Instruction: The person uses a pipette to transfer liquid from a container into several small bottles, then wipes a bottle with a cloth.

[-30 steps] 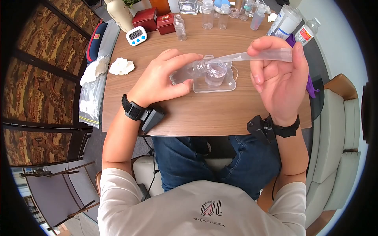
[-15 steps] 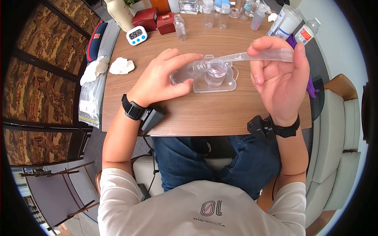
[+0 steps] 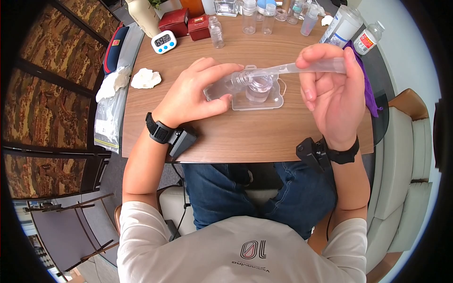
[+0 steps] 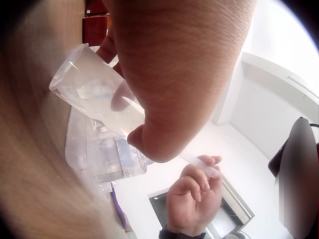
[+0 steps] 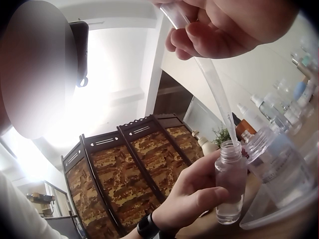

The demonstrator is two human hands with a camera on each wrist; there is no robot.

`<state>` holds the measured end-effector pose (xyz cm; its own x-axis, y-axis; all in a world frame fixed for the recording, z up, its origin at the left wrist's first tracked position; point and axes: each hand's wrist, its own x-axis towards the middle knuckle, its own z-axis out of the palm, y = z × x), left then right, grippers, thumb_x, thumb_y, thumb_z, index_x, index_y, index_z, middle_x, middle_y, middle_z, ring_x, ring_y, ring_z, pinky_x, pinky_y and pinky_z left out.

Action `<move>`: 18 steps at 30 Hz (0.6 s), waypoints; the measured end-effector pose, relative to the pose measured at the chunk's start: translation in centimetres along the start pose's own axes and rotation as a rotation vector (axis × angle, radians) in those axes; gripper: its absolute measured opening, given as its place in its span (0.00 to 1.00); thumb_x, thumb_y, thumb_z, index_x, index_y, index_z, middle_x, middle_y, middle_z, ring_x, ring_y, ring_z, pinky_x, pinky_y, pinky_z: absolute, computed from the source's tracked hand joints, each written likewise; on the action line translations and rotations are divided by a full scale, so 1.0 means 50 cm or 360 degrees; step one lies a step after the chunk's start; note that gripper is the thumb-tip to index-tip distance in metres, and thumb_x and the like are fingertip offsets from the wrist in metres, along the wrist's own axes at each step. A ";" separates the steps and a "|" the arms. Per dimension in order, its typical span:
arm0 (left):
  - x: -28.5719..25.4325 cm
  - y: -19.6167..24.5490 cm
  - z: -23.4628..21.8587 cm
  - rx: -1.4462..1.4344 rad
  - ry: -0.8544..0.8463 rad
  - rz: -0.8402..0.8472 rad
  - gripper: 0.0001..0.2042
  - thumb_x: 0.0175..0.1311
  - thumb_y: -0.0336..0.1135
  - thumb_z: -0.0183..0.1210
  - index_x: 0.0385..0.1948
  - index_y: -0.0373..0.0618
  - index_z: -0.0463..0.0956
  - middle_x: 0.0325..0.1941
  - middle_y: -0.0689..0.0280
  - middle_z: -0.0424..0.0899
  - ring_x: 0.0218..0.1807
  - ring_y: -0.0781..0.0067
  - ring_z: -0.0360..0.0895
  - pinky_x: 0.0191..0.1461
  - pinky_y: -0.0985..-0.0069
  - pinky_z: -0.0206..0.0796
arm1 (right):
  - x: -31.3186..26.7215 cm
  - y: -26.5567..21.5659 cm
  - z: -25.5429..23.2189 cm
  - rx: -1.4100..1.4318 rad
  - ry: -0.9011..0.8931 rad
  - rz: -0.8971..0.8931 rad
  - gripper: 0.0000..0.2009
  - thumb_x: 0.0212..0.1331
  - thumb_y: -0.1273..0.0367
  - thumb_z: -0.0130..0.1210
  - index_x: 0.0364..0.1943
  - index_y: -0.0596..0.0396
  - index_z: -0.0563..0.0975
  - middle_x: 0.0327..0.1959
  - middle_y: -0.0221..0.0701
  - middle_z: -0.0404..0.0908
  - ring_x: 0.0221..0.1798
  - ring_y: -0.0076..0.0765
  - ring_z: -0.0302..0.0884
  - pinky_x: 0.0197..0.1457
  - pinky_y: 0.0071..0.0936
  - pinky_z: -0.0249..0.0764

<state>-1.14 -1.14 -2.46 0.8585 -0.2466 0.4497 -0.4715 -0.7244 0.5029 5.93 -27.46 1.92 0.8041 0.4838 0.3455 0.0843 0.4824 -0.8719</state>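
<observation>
My left hand (image 3: 191, 94) grips a small clear bottle (image 5: 231, 201) round its body, the thumb across the near side. Its threaded mouth is uncapped, and a little clear liquid lies at the bottom in the right wrist view. With my right hand (image 3: 336, 99) I pinch the wide end of a translucent plastic dropper (image 3: 288, 69) between thumb and fingers. The dropper slants down to the left, its narrow tip at the bottle's mouth. Beside the bottle, a wide clear jar (image 3: 257, 94) with liquid in it stands on a clear, shallow plastic case (image 3: 238, 106).
A clear bottle (image 3: 216, 34) stands behind the hands, near a digital timer (image 3: 164, 43) and red boxes (image 3: 198, 28). Several small bottles line the back. Crumpled tissue (image 3: 146, 79) lies left; a white bottle (image 3: 340, 26) and purple cloth (image 3: 370, 89) are at right.
My right hand has shifted slightly left with the dropper, the thumb now nearer the other fingers over its wide end. The left hand and the bottle stay put.
</observation>
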 end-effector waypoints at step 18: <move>0.001 -0.002 0.001 0.0004 0.0002 0.0019 0.26 0.49 0.33 0.65 0.56 0.46 0.82 0.35 0.60 0.78 0.36 0.64 0.75 0.43 0.68 0.71 | -0.002 0.003 0.000 0.0072 0.0017 -0.0009 0.31 0.78 0.52 0.31 0.46 0.66 0.79 0.38 0.42 0.84 0.23 0.24 0.66 0.24 0.21 0.62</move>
<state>-1.05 -1.10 -2.53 0.8525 -0.2544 0.4566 -0.4811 -0.7232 0.4955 5.86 -27.44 1.75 0.8100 0.4732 0.3463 0.0622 0.5179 -0.8532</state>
